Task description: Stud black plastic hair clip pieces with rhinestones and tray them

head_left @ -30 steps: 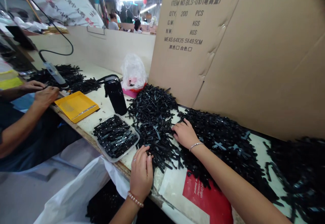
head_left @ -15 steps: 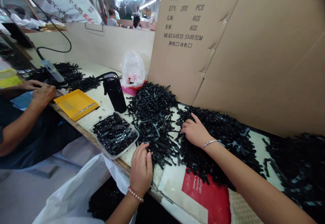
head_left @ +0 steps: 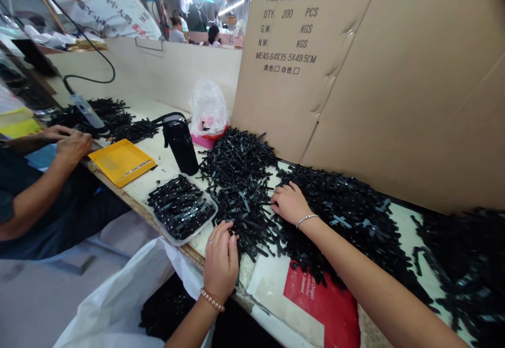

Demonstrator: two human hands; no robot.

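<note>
Cream workbench [head_left: 406,235], front edge worn. My left hand [head_left: 221,258] at front edge, fingers together, curled; can't tell if clamped on anything. My right hand [head_left: 290,203] at left side of black pile [head_left: 339,211], fingers bent, grip hidden. Heap of black strips [head_left: 239,153] between and beyond hands, reaching back to cardboard [head_left: 355,74]. Clear container [head_left: 207,220], strip-filled, near front edge; black bottle [head_left: 182,148] behind. Yellow tray [head_left: 122,161], co-worker's hands [head_left: 74,145] farther left.

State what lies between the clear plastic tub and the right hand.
In the head view, a loose heap of black strips lies between the clear plastic tub and the right hand.
</note>
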